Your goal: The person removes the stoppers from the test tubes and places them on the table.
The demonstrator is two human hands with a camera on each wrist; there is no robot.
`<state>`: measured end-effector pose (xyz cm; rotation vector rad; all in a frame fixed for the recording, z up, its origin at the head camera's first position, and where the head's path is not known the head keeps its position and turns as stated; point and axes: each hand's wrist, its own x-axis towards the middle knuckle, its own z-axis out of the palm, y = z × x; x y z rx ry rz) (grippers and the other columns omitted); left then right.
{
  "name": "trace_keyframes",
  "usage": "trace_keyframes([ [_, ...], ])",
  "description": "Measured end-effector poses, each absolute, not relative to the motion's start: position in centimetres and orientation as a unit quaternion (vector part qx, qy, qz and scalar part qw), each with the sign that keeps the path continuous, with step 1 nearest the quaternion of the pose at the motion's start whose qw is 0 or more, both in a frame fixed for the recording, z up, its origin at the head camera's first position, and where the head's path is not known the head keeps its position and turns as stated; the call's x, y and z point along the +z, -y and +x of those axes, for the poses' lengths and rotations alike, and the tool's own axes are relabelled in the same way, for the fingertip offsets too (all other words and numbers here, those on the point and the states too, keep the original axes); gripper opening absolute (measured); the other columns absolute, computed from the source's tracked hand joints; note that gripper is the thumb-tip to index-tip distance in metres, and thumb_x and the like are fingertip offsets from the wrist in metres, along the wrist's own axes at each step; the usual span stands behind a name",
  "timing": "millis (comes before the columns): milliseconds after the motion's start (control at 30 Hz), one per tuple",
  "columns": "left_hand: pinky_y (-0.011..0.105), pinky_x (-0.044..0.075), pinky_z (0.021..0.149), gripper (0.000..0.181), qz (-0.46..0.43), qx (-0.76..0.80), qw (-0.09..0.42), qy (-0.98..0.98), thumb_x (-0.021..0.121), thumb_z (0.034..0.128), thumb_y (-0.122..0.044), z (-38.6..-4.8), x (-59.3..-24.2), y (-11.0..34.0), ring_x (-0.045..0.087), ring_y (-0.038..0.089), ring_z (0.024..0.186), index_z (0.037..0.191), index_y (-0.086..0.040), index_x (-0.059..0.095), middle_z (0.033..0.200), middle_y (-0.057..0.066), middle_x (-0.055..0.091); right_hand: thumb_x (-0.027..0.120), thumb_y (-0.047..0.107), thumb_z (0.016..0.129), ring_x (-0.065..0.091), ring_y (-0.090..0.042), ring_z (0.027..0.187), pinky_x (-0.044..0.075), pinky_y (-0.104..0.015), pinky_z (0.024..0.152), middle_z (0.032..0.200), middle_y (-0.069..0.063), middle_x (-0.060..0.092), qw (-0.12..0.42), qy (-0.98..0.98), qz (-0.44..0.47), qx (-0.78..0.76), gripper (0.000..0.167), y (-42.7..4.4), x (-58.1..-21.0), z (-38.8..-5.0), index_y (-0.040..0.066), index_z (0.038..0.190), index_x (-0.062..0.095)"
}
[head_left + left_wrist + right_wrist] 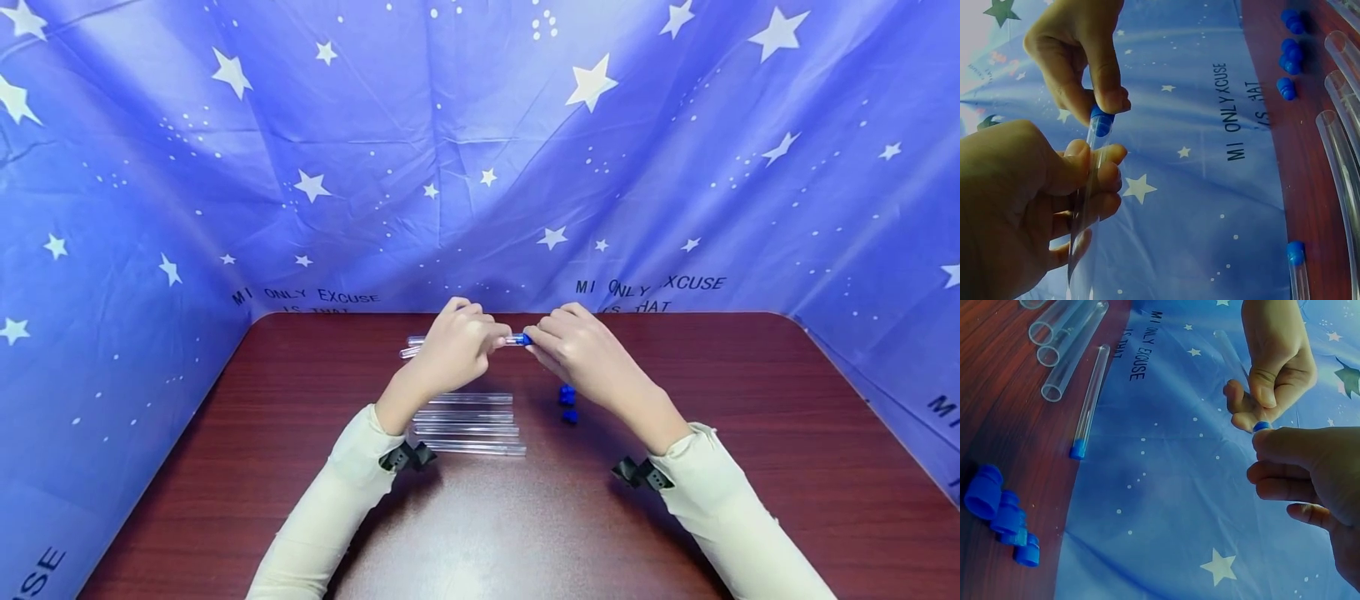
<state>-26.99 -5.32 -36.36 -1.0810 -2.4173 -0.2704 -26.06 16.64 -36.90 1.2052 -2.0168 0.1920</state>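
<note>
Pale sleeves (322, 521) reach in from seven and half past four o'clock. Over the table (480, 517), just below mid-view, a slender clear tube (513, 340) lies across the hands, with a glossy blue stopper (1102, 120) at its three o'clock end; the stopper's lower part shows through the wall. Left hand (461, 346) pinches the tube between thumb and fingers, hiding its middle from the head camera; right hand (588, 354) pinches the stopper, thumb against forefinger. From it, loose tubes (472, 431) lie toward seven o'clock, spare blue stoppers (567, 396) between four and five. Another stoppered tube (1091, 400) rests near the table's edge. Star-printed cloth (480, 108) hangs at twelve.
</note>
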Motion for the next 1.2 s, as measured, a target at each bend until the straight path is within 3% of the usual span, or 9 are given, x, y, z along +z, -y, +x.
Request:
trace_keyframes([
  [233,0.037,0.043,0.092,0.014,-0.387,-0.103,0.215,0.891,0.066,0.0923,-0.009,-27.0,-36.4,5.2,0.057,0.019,0.075,0.097,-0.015,0.078,0.075,-0.002,0.071,0.081,0.011,0.082,0.061,-0.027,0.079,0.050,-0.040,0.081,0.082,-0.007,0.067,0.394,0.791,0.464,0.058,0.018,-16.6,-36.8,-26.0,0.002,0.093,0.071],
  [467,0.037,0.044,0.089,0.009,-0.402,-0.098,0.246,0.877,0.068,0.0937,-0.012,-27.2,-36.7,5.1,0.059,0.019,0.072,0.091,-0.015,0.076,0.070,-0.002,0.067,0.085,0.007,0.077,0.061,-0.028,0.078,0.050,-0.040,0.077,0.081,-0.008,0.068,0.399,0.787,0.464,0.078,0.020,-16.6,-36.9,-26.2,0.000,0.091,0.071],
  [600,0.037,0.044,0.091,0.007,-0.406,-0.097,0.251,0.873,0.070,0.0930,-0.013,-27.1,-36.7,5.0,0.060,0.018,0.074,0.093,-0.015,0.077,0.074,-0.003,0.070,0.085,0.006,0.076,0.061,-0.027,0.076,0.051,-0.039,0.075,0.080,-0.008,0.069,0.386,0.791,0.463,0.105,0.019,-16.7,-37.0,-26.1,-0.001,0.090,0.073],
  [833,0.039,0.044,0.095,0.010,-0.429,-0.089,0.289,0.851,0.071,0.0921,-0.012,-27.2,-36.8,4.7,0.060,0.019,0.073,0.083,-0.014,0.072,0.071,-0.002,0.069,0.085,0.006,0.076,0.056,-0.022,0.070,0.047,-0.037,0.069,0.076,-0.006,0.066,0.359,0.804,0.455,0.129,0.018,-17.1,-36.8,-26.0,-0.001,0.088,0.073],
  [1200,0.039,0.045,0.096,0.005,-0.438,-0.052,0.338,0.832,0.076,0.0881,-0.009,-27.1,-37.0,4.5,0.060,0.018,0.077,0.088,-0.014,0.076,0.078,-0.003,0.074,0.077,0.015,0.087,0.055,-0.013,0.068,0.048,-0.034,0.071,0.074,0.000,0.067,0.242,0.853,0.416,0.200,0.009,-17.9,-36.5,-26.0,0.006,0.087,0.077],
])
